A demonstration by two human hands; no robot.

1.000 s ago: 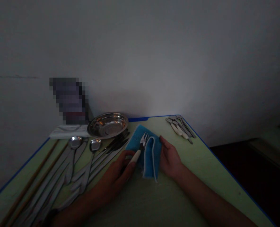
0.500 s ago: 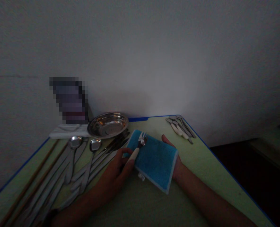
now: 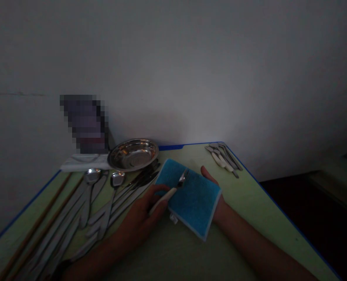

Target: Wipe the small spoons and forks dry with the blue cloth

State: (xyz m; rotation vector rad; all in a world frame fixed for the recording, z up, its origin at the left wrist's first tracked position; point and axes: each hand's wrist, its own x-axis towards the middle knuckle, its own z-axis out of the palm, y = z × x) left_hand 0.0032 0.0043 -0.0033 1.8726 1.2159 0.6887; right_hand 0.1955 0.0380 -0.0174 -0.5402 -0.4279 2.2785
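Left hand (image 3: 142, 210) pinches white-handled metal fork (image 3: 171, 192) by its handle, tines over blue square fabric cloth (image 3: 194, 201) draped on right hand (image 3: 219, 207), fingers hidden, grip unclear. Fork probably light, rigid, smooth: hold mid-handle. Cloth probably soft, limp: support underneath

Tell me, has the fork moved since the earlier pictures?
Yes. The fork, held in the left hand, has swung its tines a little to the right, away from the bowl, which sits where it was.
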